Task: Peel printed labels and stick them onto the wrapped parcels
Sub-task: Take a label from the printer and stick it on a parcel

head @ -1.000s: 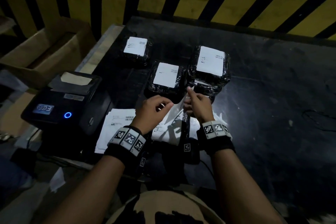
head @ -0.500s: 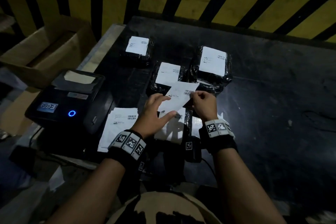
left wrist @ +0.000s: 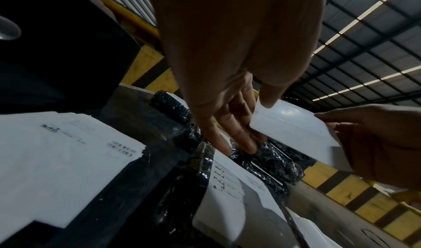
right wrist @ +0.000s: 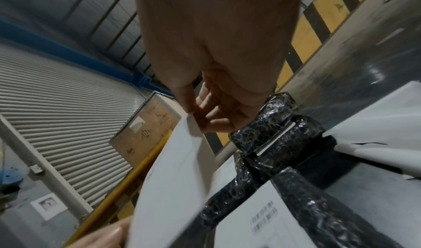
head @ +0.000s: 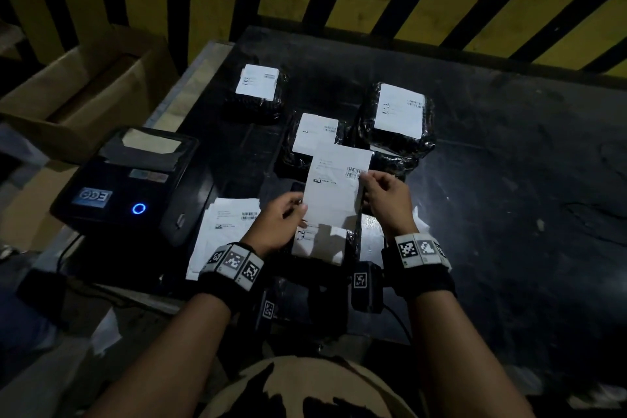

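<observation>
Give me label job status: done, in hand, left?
Done: three wrapped parcels at the back carry labels. In hand: left hand and right hand hold one label above the table. Left: a stack of printed labels beside the printer.

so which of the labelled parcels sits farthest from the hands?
The parcel at the back left, nearest the cardboard box. It stands alone; the other two labelled parcels sit side by side closer to the held label.

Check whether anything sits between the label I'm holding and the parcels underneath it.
Nothing visible does. The left hand and right hand pinch the label in open air above the wrapped parcels, whose visible tops already carry labels.
</observation>
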### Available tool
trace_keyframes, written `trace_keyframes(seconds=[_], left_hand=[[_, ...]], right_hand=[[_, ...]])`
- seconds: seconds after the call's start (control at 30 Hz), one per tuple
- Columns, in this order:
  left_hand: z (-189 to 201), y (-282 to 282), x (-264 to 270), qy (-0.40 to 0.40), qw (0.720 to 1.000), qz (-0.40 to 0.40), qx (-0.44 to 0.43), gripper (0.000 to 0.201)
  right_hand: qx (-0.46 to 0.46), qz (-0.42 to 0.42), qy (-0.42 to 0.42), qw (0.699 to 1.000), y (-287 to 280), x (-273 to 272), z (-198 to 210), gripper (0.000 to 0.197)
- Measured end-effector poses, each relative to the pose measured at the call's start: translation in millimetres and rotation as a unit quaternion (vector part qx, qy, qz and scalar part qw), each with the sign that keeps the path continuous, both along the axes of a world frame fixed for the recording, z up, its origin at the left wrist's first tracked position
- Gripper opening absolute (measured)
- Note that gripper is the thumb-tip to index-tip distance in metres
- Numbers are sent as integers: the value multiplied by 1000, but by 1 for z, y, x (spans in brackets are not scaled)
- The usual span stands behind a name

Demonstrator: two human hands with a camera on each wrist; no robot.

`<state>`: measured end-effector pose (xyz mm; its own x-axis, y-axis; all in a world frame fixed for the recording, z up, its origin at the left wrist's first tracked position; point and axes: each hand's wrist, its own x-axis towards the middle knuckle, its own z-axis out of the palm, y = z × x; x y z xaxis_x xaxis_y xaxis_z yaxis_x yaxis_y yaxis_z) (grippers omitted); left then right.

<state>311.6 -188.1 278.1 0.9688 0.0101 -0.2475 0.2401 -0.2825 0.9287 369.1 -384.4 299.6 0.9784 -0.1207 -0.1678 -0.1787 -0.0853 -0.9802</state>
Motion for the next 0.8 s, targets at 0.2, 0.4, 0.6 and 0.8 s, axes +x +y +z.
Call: trace_keyframes(seconds=[0.2,0.4,0.6,0.8], left_hand=[[7,-1,-9,-24,999,12,-34,24],[1,4,-18,-35,998,4,-44,29],[2,6,-22,-34,999,-12,-27,28],[-2,11,-24,-25,1000,-18,2,29]], right_hand=[[-73,-9,-35,997,3,-6,-10,15],[-109,-21,-21,994,4,-7,-24,20],[-110,-26,9,994,8,-7,-36,18],[-95,-27,-6,995,5,-4,-38,15]])
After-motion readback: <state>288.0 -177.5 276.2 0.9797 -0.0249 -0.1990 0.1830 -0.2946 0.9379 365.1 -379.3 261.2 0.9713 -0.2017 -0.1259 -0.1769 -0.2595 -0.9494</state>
